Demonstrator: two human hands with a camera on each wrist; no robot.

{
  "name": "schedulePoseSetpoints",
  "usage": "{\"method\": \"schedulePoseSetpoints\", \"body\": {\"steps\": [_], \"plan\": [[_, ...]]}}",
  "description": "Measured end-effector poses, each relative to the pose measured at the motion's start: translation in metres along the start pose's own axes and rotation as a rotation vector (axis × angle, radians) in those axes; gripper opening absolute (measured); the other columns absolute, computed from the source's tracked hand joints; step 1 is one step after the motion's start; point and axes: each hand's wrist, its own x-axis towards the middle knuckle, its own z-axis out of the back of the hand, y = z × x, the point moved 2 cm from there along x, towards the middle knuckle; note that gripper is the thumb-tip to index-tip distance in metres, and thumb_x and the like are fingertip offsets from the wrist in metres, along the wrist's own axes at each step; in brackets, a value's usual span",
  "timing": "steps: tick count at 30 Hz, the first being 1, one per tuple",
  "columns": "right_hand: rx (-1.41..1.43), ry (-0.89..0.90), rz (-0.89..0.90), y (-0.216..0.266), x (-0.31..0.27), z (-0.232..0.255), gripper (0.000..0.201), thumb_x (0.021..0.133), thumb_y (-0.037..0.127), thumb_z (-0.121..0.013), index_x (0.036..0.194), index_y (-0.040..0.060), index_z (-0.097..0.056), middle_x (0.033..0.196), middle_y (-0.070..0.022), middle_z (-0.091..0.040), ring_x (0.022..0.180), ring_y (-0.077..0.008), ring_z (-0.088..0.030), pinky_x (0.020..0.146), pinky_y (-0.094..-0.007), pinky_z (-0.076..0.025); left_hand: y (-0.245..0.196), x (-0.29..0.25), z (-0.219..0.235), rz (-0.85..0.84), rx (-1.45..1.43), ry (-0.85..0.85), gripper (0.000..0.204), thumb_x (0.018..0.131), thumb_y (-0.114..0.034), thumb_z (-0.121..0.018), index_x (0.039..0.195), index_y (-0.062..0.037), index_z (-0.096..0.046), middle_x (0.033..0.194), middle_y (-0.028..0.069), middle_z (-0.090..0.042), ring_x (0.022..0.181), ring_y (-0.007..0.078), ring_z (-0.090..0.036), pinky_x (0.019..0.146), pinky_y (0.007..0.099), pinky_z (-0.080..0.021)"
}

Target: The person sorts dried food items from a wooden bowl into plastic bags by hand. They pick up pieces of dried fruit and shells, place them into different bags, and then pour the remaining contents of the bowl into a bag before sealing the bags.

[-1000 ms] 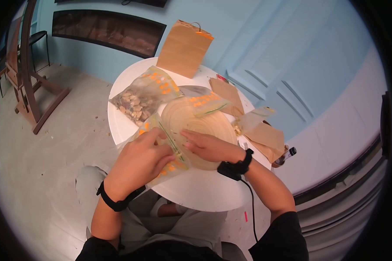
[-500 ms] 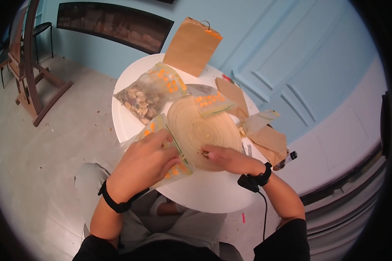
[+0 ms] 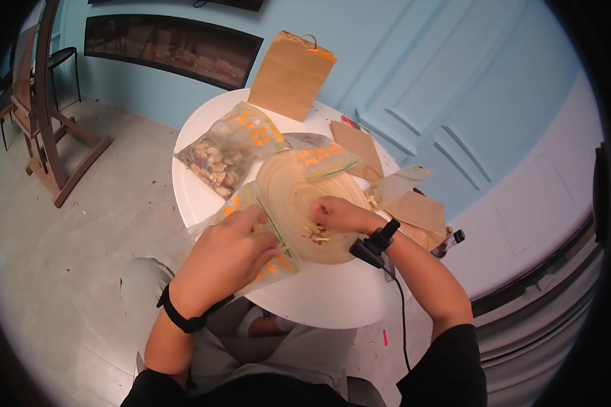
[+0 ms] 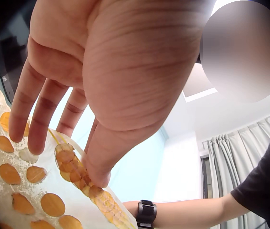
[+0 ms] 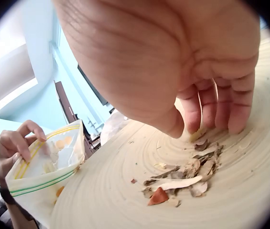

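Observation:
My left hand (image 3: 231, 247) grips the mouth of a clear zip bag (image 3: 278, 264) with orange dots, at the near left edge of a round wooden board (image 3: 285, 183). In the right wrist view, the bag (image 5: 42, 183) gapes between yellow and green zip strips, with the left fingers at its rim. My right hand (image 3: 346, 216) is over the board, its fingertips pointing down at the surface. Right by these fingertips lies a small heap of dry scraps (image 5: 187, 179), brown flakes with one pale sliver and one reddish piece. Its thumb is close to the index finger.
On the white round table (image 3: 299, 295) a zip bag of dried slices (image 3: 214, 163) lies at the left. Another dotted bag (image 3: 329, 161) overlaps the board's far edge. A paper bag (image 3: 292, 74) stands at the back; flat brown paper (image 3: 417, 217) and a small clear bag (image 3: 397, 184) are at the right.
My right hand has moved from beside the zip bag rightward across the board, then farther away from me. The scrap heap now shows below it. The left hand keeps its grip on the bag.

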Motion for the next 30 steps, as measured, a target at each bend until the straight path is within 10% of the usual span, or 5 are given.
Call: {"method": "schedulePoseSetpoints", "body": {"steps": [30], "plan": [[0.695, 0.066, -0.145, 0.055, -0.028, 0.011, 0.016, 0.092, 0.013, -0.073, 0.101, 0.0007, -0.074, 0.087, -0.0025, -0.070, 0.076, -0.0064, -0.062, 0.069, -0.0232, -0.050, 0.005, 0.001, -0.008, -0.021, -0.083, 0.020, 0.011, 0.085, -0.017, -0.076, 0.092, -0.0082, -0.074, 0.109, 0.0118, -0.062, 0.088, 0.0302, -0.067, 0.076, 0.0404, -0.054]]}}
